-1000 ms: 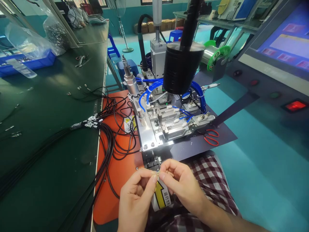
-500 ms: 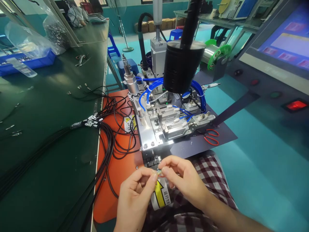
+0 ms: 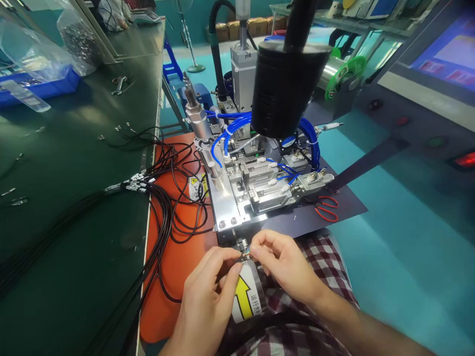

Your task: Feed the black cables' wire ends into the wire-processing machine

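Observation:
My left hand [image 3: 210, 294] is closed in a pinch on the end of a thin black cable [image 3: 240, 257]. From that end short coloured wires [image 3: 247, 253] reach across to my right hand [image 3: 285, 264], whose thumb and forefinger are pinched on their tips. Both hands are held just in front of the metal machine [image 3: 230, 210], above a label with a yellow arrow [image 3: 243, 296]. How many wires the right fingertips hold is too small to tell.
A bundle of black cables [image 3: 163, 207] with metal connectors crosses the orange board [image 3: 163, 316] and green table [image 3: 74, 277]. Red-handled scissors [image 3: 327, 208] lie right of the machine. A black lamp-like cylinder [image 3: 289, 91] hangs above it. A screen panel [image 3: 438, 59] stands at right.
My hands have drawn slightly apart, and the coloured wires now show stretched between the fingertips. The view has shifted slightly.

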Available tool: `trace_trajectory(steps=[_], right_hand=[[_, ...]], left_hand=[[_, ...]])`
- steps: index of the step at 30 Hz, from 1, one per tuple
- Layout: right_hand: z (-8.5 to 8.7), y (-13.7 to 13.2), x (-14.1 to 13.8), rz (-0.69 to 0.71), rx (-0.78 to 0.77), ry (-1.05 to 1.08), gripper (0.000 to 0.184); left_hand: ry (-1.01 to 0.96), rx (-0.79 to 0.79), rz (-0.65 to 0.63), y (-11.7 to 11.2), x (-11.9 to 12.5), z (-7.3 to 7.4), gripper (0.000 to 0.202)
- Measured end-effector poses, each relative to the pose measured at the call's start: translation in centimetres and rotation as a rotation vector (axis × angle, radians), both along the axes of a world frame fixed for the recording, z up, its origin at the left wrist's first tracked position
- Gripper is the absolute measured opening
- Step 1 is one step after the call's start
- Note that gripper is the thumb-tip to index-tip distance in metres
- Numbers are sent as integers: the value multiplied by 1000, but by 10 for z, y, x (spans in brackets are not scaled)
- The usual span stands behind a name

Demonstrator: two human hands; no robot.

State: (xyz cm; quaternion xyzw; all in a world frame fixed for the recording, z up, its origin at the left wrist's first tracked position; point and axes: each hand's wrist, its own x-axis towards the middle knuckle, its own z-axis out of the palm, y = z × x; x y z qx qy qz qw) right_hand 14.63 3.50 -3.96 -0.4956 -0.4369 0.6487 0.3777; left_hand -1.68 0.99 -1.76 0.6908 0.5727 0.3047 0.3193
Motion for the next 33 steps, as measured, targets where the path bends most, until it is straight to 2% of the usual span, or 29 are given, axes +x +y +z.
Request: trace_trajectory(steps=[6,10,20,28,33], right_hand=[[-14,14,1,-25,-62,87,28],[-22,15,1,-31,-114,116,29],[-24,13,-1,-19,-131,86,32],[-25,13,0,-1,-103,39,35],[-23,13,-1,4,-65,5,31]], left_hand=[[139,217,-222,18,-14,-13,19],[195,252,-294,23,-21,-18,27],[298,302,-319,21,-24,-27,34],[305,321,-317,22,-23,-29,33],[287,312,-295,20,-24,-34,35]])
